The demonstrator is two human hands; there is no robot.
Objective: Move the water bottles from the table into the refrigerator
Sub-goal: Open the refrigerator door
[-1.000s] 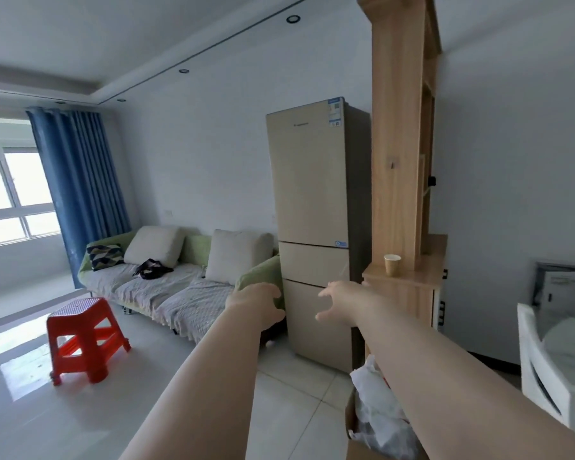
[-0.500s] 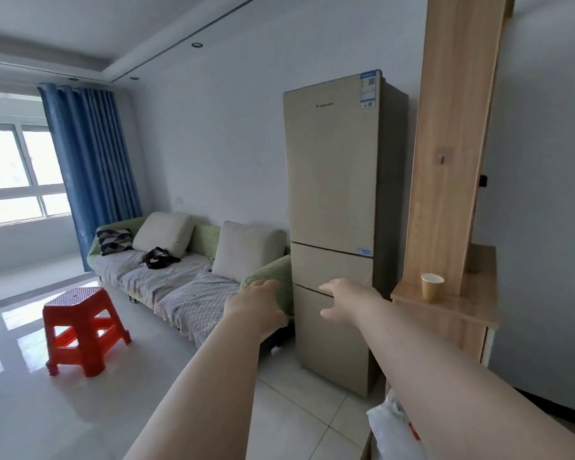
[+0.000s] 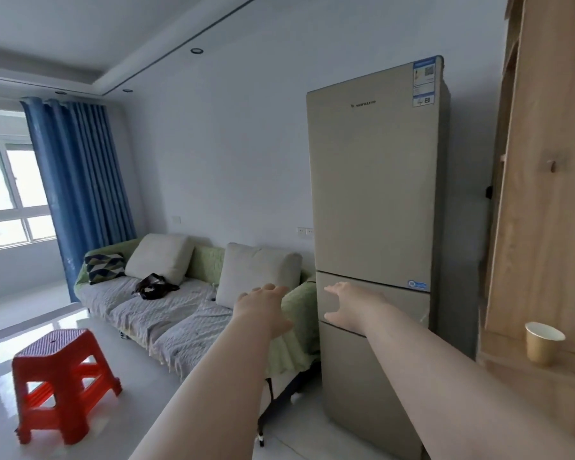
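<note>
Both hands are stretched forward with fingers spread and loose, holding nothing. The right hand overlaps the middle drawer front of the beige three-door refrigerator; whether its fingertips touch the panel cannot be told. All three refrigerator doors are closed, and the right forearm hides part of the bottom one. The left hand hovers just left of the refrigerator, in front of the green arm of the sofa. Right of the right hand, a paper cup stands on the ledge of a wooden shelf unit, which the frame edge cuts off. Far left of the left hand, a dark bundle on the sofa is too indistinct to name. Lower left stands a red plastic stool.
</note>
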